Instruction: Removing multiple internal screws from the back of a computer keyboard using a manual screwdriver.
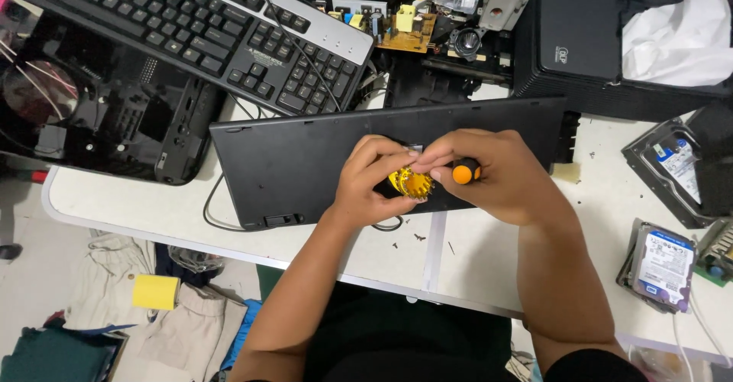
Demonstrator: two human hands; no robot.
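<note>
Holding: my left hand (370,183) has its fingers clamped on a yellow toothed part (411,183); my right hand (489,176) has its fingers closed round a screwdriver (463,173) with an orange-capped black handle.
Place: both hands meet, touching, over the flipped keyboard (305,160), a black slab lying back-up on the counter (191,210).
Labels: I see two hard drives at the right, each with a white-and-blue rectangular label, one (663,266) near the counter's front edge, one (676,164) further back. A small pale sticker sits on the upright keyboard (198,23).
Keyboards: two, one upright at top left, one flipped under my hands.
Screws: a few dark ones (418,237) lie loose just in front of the flipped keyboard; I cannot count them surely.
Boards: one brown circuit board (408,34) at the back, with yellow parts.
Other: one white crumpled tissue (676,34) on a black case (588,30); one yellow block (156,291) on the floor among clothes.
</note>
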